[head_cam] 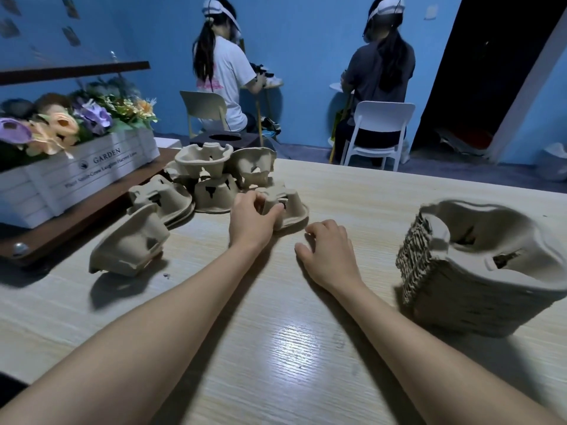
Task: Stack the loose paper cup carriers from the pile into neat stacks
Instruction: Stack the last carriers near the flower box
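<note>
On table [306, 348], one tall stack [478, 271], seven loose carriers [211, 179], two hands.

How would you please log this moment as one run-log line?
left hand: grips carrier by pile | right hand: rests on table, holds nothing | stack: at right

**Pulp, wood grain and painted slats**

I see the loose carriers [211, 182] as moulded paper pulp, matt, beige and slightly fibrous, with torn, ragged edges at their holes. The stack [478, 271] on my right shows the same dull pulp, its layered rims rough and ridged along the side. The surface [276, 348] looks like pale wood-grain laminate, smooth, with a soft sheen where light reflects. The planter box [76, 176] appears to be white-painted wooden slats with printed lettering, holding cloth-like artificial flowers [61, 124]. The white chair [383, 124] looks like smooth plastic.
</note>
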Available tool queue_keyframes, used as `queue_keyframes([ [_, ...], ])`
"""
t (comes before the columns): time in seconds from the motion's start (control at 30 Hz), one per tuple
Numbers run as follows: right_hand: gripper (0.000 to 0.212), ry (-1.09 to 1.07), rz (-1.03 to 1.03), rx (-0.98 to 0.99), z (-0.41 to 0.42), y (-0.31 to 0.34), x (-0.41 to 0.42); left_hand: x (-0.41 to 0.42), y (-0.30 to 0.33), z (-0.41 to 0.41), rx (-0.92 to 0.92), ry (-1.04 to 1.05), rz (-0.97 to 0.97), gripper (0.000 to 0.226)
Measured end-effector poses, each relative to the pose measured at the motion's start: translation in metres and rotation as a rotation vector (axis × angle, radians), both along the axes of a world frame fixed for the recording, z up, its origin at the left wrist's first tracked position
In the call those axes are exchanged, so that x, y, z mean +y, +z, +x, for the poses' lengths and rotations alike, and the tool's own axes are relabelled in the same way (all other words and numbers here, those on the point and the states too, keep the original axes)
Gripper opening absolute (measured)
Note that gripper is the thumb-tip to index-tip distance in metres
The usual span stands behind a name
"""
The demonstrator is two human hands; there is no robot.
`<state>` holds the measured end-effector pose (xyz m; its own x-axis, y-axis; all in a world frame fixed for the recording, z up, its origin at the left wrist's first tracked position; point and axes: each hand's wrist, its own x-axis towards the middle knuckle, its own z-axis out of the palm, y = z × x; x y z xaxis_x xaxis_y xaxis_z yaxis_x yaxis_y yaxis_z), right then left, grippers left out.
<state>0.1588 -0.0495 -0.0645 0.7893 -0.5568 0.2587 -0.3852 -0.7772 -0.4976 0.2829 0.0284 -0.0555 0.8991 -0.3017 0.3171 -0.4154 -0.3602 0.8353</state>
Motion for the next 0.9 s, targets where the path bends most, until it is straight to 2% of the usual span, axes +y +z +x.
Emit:
queue_keyframes([
  [0.2,0.037,-0.020,0.069,-0.025,-0.004,0.004,0.004,0.034,0.022,-0.016,0.002,-0.018,-0.045,0.025],
  [0.33,0.034,-0.030,0.155,-0.045,-0.009,0.010,0.010,0.054,0.033,-0.028,0.076,-0.097,-0.067,0.028],
  [0.5,0.032,-0.029,0.354,-0.219,-0.016,0.026,0.026,0.072,0.041,-0.046,0.105,-0.202,-0.028,0.027],
  [0.63,0.026,-0.016,0.335,-0.259,-0.033,0.041,0.034,0.087,0.055,-0.058,0.140,-0.278,-0.056,0.021],
  [0.77,0.015,0.005,0.288,-0.317,-0.044,0.067,0.043,0.098,0.075,-0.068,0.217,-0.299,-0.162,0.017],
  [0.83,0.005,0.026,0.259,-0.347,-0.049,0.083,0.045,0.104,0.083,-0.070,0.266,-0.305,-0.232,0.020],
  [0.9,0.007,0.036,0.234,-0.378,-0.057,0.100,0.046,0.108,0.094,-0.073,0.292,-0.323,-0.268,0.024],
])
